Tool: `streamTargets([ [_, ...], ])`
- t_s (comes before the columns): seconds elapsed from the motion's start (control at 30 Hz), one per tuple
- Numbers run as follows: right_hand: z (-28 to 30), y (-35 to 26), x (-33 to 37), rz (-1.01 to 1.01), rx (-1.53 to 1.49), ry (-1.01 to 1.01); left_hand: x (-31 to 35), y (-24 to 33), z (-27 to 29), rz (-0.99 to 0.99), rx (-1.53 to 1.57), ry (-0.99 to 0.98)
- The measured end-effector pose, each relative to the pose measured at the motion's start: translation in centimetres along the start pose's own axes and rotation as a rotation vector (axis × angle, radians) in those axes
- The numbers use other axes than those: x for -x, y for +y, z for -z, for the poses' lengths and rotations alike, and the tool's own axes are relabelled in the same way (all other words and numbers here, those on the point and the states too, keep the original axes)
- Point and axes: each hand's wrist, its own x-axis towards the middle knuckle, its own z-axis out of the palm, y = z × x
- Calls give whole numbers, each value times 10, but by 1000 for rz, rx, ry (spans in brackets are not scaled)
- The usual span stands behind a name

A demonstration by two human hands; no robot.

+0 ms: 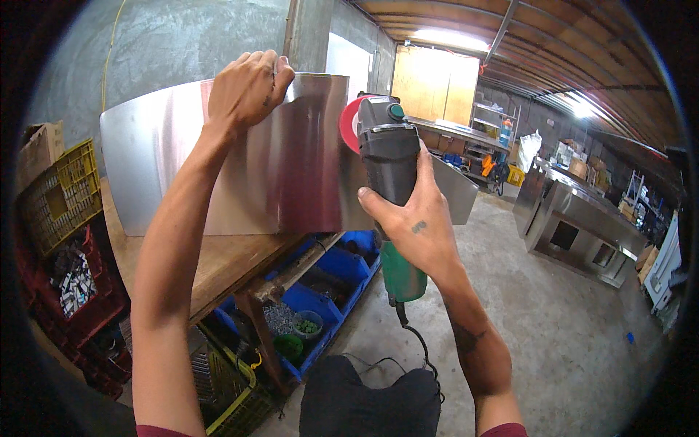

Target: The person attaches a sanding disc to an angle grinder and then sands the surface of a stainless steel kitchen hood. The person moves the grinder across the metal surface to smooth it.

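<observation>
A shiny bent sheet-metal panel (167,160) stands on edge on the wooden workbench (226,262) in front of me. My left hand (247,91) is closed over its upper edge, the fingertips hidden behind the metal. At the panel's right side, my right hand (419,226) wraps round the black gear head of an angle grinder (389,164). The tool's green body points down, and a black cord hangs from its end. Its red disc (349,125) is close to the panel's right part; whether they touch I cannot tell.
Blue bins (331,309) with small hardware sit under the bench. Crates, one yellow (84,175) and one dark red (102,273), are stacked at left. A stainless steel cabinet (582,218) stands on the concrete floor at right. The grinder's cord (419,339) runs down beside my legs.
</observation>
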Motion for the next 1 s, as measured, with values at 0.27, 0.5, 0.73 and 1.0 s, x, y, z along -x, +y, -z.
streamTargets([
  [0.27,-6,-6,-15,40,-1,25,-2,-3,3,19,22,-98],
  [0.5,-2,-11,-38,60,-89,37,0,-7,0,44,11,-116],
  [0.73,6,-13,-35,39,-246,-31,1,-6,2,32,6,-112],
  [1.0,9,-5,-4,23,-210,-47,-1,-5,3,32,23,-104],
])
